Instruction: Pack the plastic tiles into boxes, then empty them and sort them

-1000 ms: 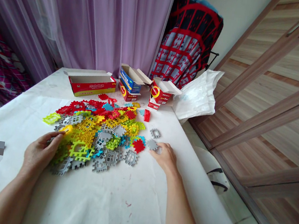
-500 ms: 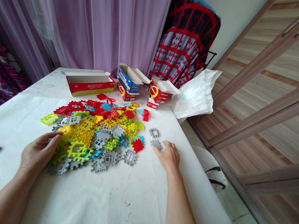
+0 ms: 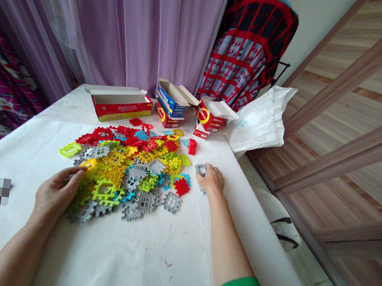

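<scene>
A large heap of plastic interlocking tiles (image 3: 138, 164) in red, yellow, green, blue and grey, with notched edges, lies on the table. At the heap's left side, my left hand (image 3: 60, 188) pinches a yellow interlocking tile (image 3: 89, 163) between thumb and fingers. My right hand (image 3: 212, 180) is to the right of the heap, its thumb and fingertips closed at the edge of a grey interlocking tile (image 3: 200, 168). Another grey tile beneath that hand is mostly covered. A small red block (image 3: 192, 146) stands just beyond it.
Along the far edge stand a long red open box (image 3: 120, 110), a blue open box (image 3: 170, 101) on a red one, and another red open box (image 3: 210, 117). A white plastic bag (image 3: 261, 120) hangs at the right corner. A wooden wardrobe (image 3: 353, 123) rises on the right.
My right hand has moved forward from the nearer grey tile to the farther one, covering the nearer. My left hand stays on the yellow tile. The whole view has shifted slightly.
</scene>
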Tool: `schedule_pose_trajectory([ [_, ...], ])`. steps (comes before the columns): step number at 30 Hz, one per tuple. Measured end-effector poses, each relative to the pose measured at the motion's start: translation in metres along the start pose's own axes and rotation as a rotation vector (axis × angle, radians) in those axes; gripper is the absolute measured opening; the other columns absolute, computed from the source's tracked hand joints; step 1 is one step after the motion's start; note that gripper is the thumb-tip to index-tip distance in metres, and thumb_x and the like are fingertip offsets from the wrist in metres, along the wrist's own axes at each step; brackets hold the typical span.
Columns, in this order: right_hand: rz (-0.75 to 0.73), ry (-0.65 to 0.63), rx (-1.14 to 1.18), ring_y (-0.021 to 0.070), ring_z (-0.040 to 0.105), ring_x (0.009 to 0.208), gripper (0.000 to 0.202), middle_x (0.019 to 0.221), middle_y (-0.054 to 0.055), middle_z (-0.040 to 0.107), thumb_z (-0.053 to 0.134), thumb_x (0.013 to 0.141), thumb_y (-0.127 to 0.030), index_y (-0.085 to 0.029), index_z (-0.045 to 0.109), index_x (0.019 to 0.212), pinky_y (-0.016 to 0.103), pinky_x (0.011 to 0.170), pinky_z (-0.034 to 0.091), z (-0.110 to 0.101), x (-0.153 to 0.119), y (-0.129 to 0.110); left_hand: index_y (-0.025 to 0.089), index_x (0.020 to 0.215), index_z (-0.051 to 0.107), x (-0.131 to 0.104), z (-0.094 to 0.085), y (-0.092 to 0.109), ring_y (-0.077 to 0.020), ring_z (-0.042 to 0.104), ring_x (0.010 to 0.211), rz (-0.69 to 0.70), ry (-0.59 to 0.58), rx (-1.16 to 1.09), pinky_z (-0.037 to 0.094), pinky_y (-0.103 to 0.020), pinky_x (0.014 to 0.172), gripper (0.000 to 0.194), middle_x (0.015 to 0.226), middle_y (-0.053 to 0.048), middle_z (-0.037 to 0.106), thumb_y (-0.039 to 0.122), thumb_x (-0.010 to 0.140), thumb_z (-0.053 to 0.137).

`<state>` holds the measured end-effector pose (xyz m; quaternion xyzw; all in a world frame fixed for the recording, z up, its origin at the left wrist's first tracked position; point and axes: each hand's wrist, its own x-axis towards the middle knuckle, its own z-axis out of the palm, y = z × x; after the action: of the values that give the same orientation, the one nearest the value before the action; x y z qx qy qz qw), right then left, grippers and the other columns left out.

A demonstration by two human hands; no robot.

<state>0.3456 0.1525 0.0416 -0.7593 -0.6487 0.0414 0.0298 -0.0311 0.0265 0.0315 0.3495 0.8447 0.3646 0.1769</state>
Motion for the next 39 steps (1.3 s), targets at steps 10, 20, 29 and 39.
schedule_pose_trajectory([
  [10, -0.113, 0.162, 0.158, 0.0288, 0.056, 0.113, 0.056, 0.124, 0.014, 0.059, 0.064, 0.080, -0.042, -0.020, 0.055, 0.131, 0.039, 0.094, 0.044, -0.001, -0.020, 0.005, 0.023, 0.104, 0.071, -0.001, 0.001, 0.001, -0.0145, 0.053, 0.059, 0.001, -0.001, -0.016, 0.037, -0.023, 0.053, 0.052, 0.063, 0.002, 0.061, 0.055, 0.069, 0.051],
  [20, -0.691, 0.069, 0.262, 0.0222, 0.059, 0.104, 0.036, 0.113, 0.006, 0.063, 0.073, 0.079, -0.032, -0.029, 0.068, 0.114, 0.035, 0.090, 0.049, 0.020, -0.118, 0.000, 0.023, 0.100, 0.072, -0.001, 0.001, 0.001, -0.0148, 0.055, 0.065, 0.029, 0.005, -0.010, 0.038, -0.023, 0.057, 0.045, 0.068, 0.001, 0.065, 0.051, 0.072, 0.051],
  [29, -0.797, 0.249, 0.162, 0.0191, 0.060, 0.095, 0.017, 0.106, 0.007, 0.069, 0.055, 0.091, -0.016, -0.020, 0.066, 0.102, 0.032, 0.084, 0.044, 0.016, -0.118, -0.001, 0.023, 0.101, 0.072, -0.001, 0.001, 0.000, -0.0152, 0.057, 0.067, 0.053, 0.004, -0.012, 0.039, -0.024, 0.060, 0.043, 0.071, 0.001, 0.066, 0.049, 0.074, 0.050],
  [39, -1.008, -0.107, -0.055, 0.0168, 0.056, 0.093, 0.020, 0.093, 0.001, 0.069, 0.055, 0.091, -0.016, -0.027, 0.069, 0.099, 0.028, 0.080, 0.038, -0.034, -0.094, -0.013, 0.021, 0.103, 0.071, -0.001, 0.000, -0.001, -0.0135, 0.054, 0.063, 0.052, -0.008, 0.000, 0.038, -0.022, 0.057, 0.042, 0.071, 0.001, 0.065, 0.048, 0.077, 0.051],
])
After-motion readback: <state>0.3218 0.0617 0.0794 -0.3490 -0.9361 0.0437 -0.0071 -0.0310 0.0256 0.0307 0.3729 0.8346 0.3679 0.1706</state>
